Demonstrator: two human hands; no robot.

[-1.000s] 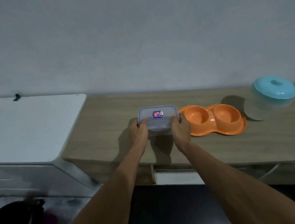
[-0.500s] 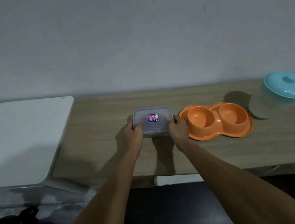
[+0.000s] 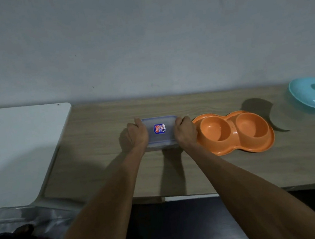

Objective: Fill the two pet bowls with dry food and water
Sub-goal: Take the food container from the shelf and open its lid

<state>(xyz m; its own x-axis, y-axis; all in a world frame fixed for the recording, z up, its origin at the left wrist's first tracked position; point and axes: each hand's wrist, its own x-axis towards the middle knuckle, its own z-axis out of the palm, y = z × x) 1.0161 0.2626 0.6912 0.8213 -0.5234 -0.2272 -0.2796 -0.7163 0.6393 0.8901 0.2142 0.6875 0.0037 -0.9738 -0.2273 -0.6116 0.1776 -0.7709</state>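
Clear plastic lidded rectangular container (image 3: 160, 131) sits mid-counter, apparently resting on the wooden counter (image 3: 100, 137). Left hand (image 3: 137, 135) and right hand (image 3: 185, 132) clamp its short ends. The orange plastic double pet bowl (image 3: 234, 132) lies just beside the right hand.

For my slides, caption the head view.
Both hands grip a lidded container beside empty orange pet bowls.

Two bare forearms are showing, entering from the bottom edge and narrowing toward the wrists. No sleeve is covering either one as far down as the picture reaches. The left hand (image 3: 138, 135) is wearing no glove, ring, watch or band that can be made out, and the right hand (image 3: 185, 132) is looking just as plain. Both wrists are showing bare as well. The dim light is leaving nails and finer marks too soft to tell. Nothing else of the person is appearing.
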